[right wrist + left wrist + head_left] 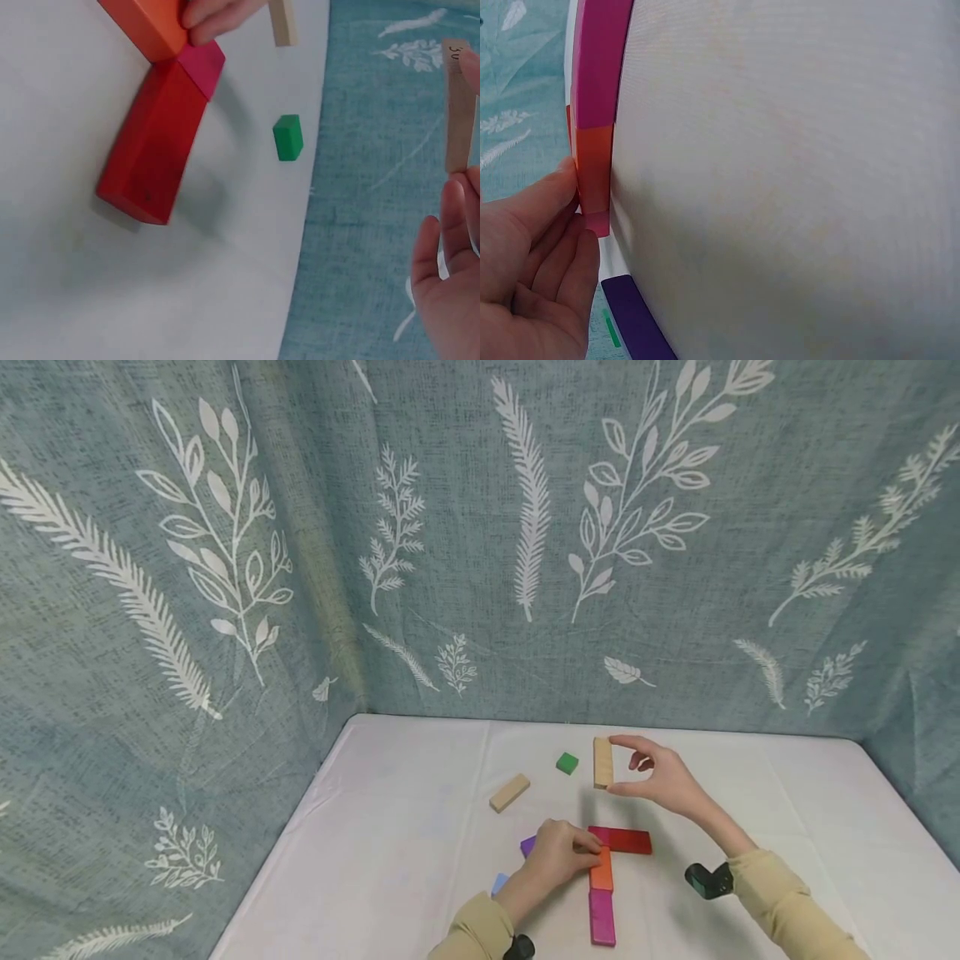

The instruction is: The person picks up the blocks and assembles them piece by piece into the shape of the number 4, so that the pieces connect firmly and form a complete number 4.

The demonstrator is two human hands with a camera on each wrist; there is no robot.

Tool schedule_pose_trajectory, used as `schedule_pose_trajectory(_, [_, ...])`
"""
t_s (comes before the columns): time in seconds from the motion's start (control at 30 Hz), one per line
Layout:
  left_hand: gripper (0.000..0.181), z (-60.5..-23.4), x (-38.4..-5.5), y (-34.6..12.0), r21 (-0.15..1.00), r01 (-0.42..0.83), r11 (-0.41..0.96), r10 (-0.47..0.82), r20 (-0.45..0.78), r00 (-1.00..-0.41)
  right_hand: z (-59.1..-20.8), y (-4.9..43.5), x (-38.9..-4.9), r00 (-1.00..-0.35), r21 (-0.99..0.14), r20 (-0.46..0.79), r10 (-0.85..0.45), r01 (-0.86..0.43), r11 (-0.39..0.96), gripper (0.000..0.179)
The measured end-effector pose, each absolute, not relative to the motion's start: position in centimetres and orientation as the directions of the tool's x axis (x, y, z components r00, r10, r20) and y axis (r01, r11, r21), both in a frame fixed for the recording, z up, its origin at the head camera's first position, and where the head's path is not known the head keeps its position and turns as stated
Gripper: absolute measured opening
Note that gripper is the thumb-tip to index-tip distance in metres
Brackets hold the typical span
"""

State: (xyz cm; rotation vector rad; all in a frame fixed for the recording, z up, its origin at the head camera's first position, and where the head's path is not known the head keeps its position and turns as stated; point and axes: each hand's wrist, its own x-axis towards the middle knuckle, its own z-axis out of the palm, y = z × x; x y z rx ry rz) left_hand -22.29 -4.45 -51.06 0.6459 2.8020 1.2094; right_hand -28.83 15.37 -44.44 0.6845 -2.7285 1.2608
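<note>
My right hand [660,781] holds a plain wooden block [603,763] upright between thumb and fingers, above the table's far part. Dark marks show near one end of this block [459,105] in the right wrist view. My left hand [553,853] rests its thumb and fingertips against the near-side edge of an orange block [602,870], by its joint with a small pink block [203,66]. Lined up with the orange one lies a magenta block [602,918], end to end. A red block [630,841] extends rightward from the pink one.
Farther back lie a second wooden block [510,793] and a small green block [567,763]. Partly hidden by the left arm are a purple block [527,846] and a light blue block [499,883]. A patterned cloth [480,543] hangs behind the white table [405,827].
</note>
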Motion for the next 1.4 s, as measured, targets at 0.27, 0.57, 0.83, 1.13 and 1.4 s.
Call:
schedule_pose_trajectory(0.27, [0.010,-51.0,-22.4,-4.5,0.707,0.340,0.620,0.373,0.116,-0.921,-45.6,15.2,-28.3,-0.912,-0.726,0.219,-0.346,-0.389,0.566,0.068])
schedule_pose_trajectory(0.57, [0.010,-51.1,-22.4,-4.5,0.689,0.375,0.621,0.390,0.144,-0.910,-47.6,15.3,-28.0,-0.924,-0.757,0.170,-0.342,-0.345,0.556,0.065])
schedule_pose_trajectory(0.83, [0.010,-51.1,-22.4,-4.5,0.703,0.349,0.620,0.382,0.119,-0.917,-48.8,15.4,-28.0,-0.934,-0.773,0.122,-0.337,-0.302,0.557,0.067])
schedule_pose_trajectory(1.13, [0.009,-51.2,-22.3,-4.5,0.709,0.366,0.603,0.386,0.142,-0.912,-50.3,15.3,-28.0,-0.943,-0.761,0.080,-0.323,-0.267,0.591,0.070])
schedule_pose_trajectory(1.4, [0.009,-51.3,-22.3,-4.7,0.706,0.374,0.601,0.388,0.152,-0.909,-51.2,15.2,-28.1,-0.947,-0.751,0.061,-0.316,-0.252,0.610,0.070])
